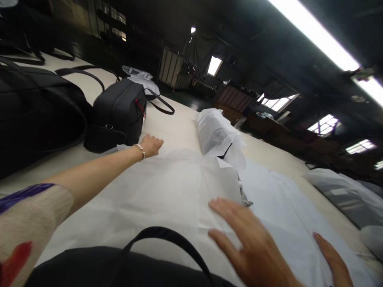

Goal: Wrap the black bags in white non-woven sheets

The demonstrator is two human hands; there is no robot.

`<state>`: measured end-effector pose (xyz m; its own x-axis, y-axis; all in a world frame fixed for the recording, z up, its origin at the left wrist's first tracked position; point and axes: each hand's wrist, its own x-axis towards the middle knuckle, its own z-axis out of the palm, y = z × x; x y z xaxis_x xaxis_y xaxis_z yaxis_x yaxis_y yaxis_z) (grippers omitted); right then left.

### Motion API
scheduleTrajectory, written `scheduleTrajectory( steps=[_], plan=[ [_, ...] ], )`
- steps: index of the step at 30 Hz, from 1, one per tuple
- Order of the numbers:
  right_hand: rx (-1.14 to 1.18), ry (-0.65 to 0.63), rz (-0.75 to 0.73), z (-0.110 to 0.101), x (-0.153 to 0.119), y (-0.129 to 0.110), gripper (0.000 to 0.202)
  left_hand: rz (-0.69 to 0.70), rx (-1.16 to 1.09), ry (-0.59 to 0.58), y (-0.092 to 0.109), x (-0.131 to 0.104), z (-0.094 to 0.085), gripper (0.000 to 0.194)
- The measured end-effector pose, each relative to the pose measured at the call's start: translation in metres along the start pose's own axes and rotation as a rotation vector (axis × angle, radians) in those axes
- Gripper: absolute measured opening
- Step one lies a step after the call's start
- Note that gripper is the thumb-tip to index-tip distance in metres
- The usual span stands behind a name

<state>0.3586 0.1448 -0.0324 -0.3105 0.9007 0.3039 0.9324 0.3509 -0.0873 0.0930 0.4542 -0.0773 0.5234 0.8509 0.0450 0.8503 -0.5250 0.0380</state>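
My left hand (152, 145), with a bracelet at its wrist, reaches out with curled fingers at the far edge of a thin white sheet (167, 187). Its fingers are closed on that edge, beside an upright black bag (118, 111). Blurred by motion, my right hand (248, 243) is over the sheet's right part with fingers spread and nothing in them. Below, a black bag (89, 265) with a raised strap handle lies at the near edge of the view. A white-wrapped bundle (217, 131) rests beyond the sheet.
Another person's hand (332, 255) is at the lower right, over pale bluish sheeting (281, 207). A large black bag (38, 107) stands at the left of the long cream table (176, 123). Wrapped bags (347, 195) lie at the right.
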Motion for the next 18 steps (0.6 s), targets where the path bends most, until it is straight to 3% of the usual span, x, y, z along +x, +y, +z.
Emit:
scheduleTrajectory(
  steps=[3, 5, 7, 9, 12, 14, 16, 18],
  plan=[
    [-0.207, -0.015, 0.098, 0.013, 0.095, 0.077, 0.053, 0.003, 0.029, -0.067, -0.008, 0.016, 0.0, 0.018],
    [-0.396, -0.089, 0.302, 0.039, 0.142, 0.125, 0.065, 0.002, 0.034, -0.092, -0.008, 0.022, 0.001, 0.027],
    [-0.496, -0.157, 0.467, 0.066, 0.167, 0.161, 0.068, 0.003, 0.042, -0.104, -0.007, 0.025, 0.004, 0.028],
    [-0.516, -0.206, 0.545, 0.087, 0.175, 0.184, 0.054, 0.009, 0.051, -0.109, -0.005, 0.028, 0.007, 0.018],
    [-0.498, -0.248, 0.586, 0.096, 0.172, 0.196, 0.02, 0.032, 0.056, -0.084, -0.002, 0.029, 0.001, 0.016],
    [-0.47, -0.237, 0.606, 0.085, 0.168, 0.194, 0.024, 0.049, 0.065, -0.05, -0.001, 0.025, -0.013, 0.017],
    [-0.43, -0.195, 0.622, 0.06, 0.164, 0.185, 0.028, 0.061, 0.078, -0.014, 0.0, 0.015, -0.036, 0.017],
    [-0.381, -0.144, 0.621, 0.022, 0.151, 0.17, 0.029, 0.1, 0.086, 0.032, -0.001, -0.007, -0.064, 0.016]
  ],
)
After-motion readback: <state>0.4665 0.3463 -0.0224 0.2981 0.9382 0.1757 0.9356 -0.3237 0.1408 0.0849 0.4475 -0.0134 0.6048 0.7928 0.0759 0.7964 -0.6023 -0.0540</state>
